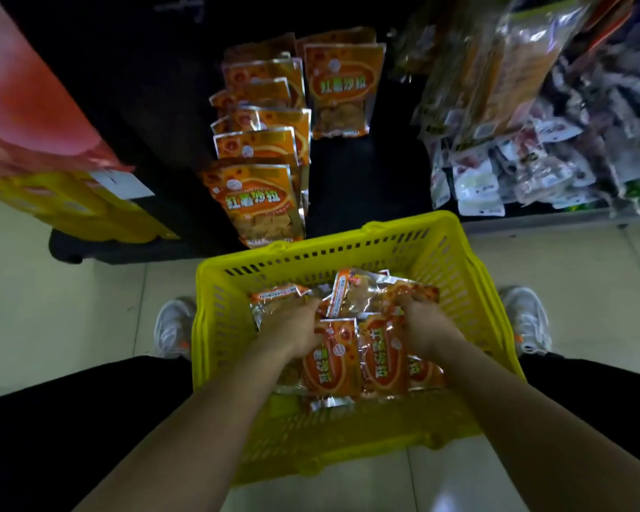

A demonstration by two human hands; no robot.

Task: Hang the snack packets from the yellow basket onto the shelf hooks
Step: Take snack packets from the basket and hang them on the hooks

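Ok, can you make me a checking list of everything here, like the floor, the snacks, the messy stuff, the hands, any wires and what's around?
Surface: pale tiled floor, yellow basket standing on it.
Job's things: orange snack packets piled in the basket; matching hanging packets already in rows on the dark shelf.
Clutter: heap of small pale packets on the shelf to the right.
Grippers: left hand and right hand both down in the basket among the packets; grip cannot be told.
Cables: nothing seen.
Surroundings: red and yellow display at left, white shoes either side of the basket.
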